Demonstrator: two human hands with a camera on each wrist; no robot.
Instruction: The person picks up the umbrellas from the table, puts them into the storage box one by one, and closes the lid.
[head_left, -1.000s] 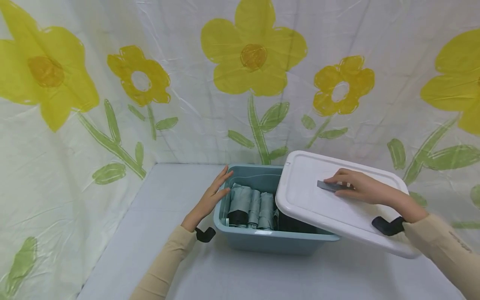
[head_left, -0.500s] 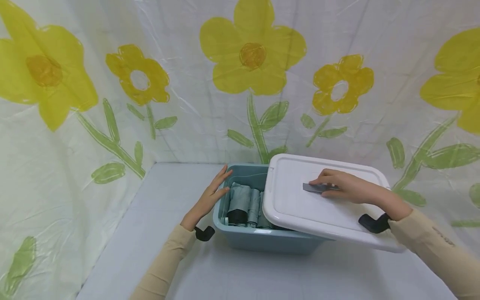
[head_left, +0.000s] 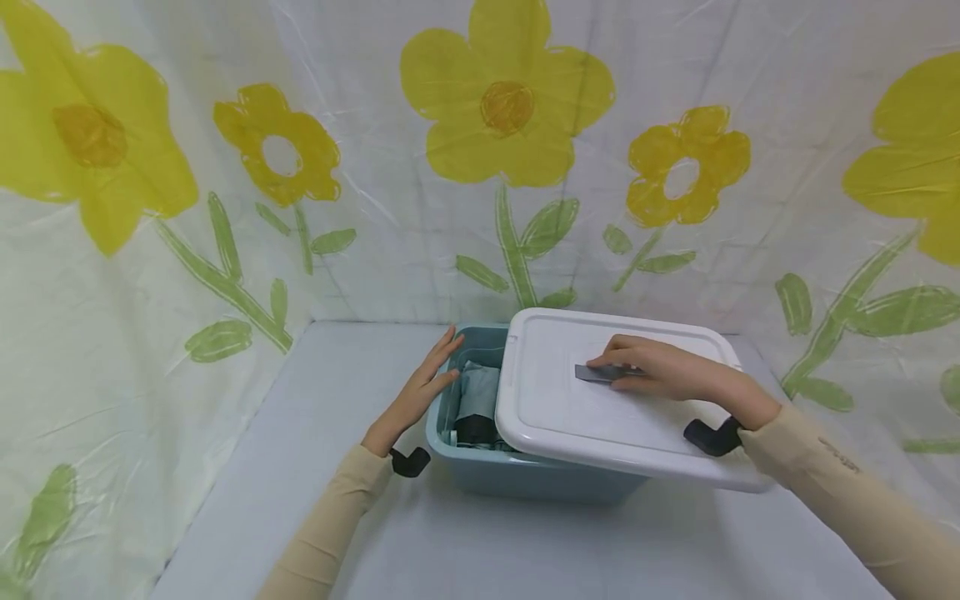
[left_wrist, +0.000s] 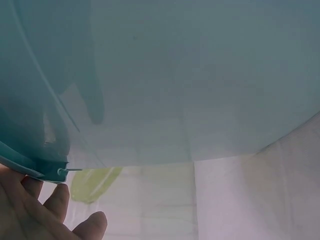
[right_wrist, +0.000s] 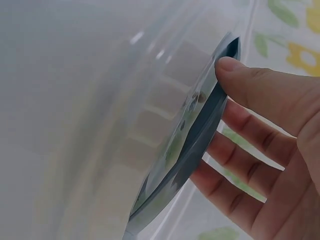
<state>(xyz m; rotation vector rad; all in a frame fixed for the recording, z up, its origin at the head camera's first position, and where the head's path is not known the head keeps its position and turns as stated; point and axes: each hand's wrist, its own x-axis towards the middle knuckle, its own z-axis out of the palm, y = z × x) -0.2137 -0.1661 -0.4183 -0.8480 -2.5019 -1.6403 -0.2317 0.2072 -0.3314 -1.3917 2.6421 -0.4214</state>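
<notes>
A teal storage bin [head_left: 536, 481] stands on the table, with a white lid [head_left: 551, 423] lying tilted over most of its top. The lid's right end hangs past the bin and its front right corner is lowest. My right hand [head_left: 663, 367] pinches the grey handle [head_left: 592, 373] on the lid between thumb and fingers; the right wrist view shows this handle [right_wrist: 212, 112] close up. On the bin's left rim rests my left hand [head_left: 414, 396], fingers straight. Inside the uncovered left end lies a grey-blue rolled bundle [head_left: 478, 390] with a black end; the lid hides the other contents.
The table [head_left: 322, 392] has a pale cover and runs back to a hanging white sheet [head_left: 375, 250] printed with yellow flowers. Black wrist mounts [head_left: 410, 462] stick out below both hands, and the right one overlaps the lid in the head view.
My right hand has moved the lid leftward over the bin, covering the rolls that showed in the middle. My left hand has stayed at the left rim.
</notes>
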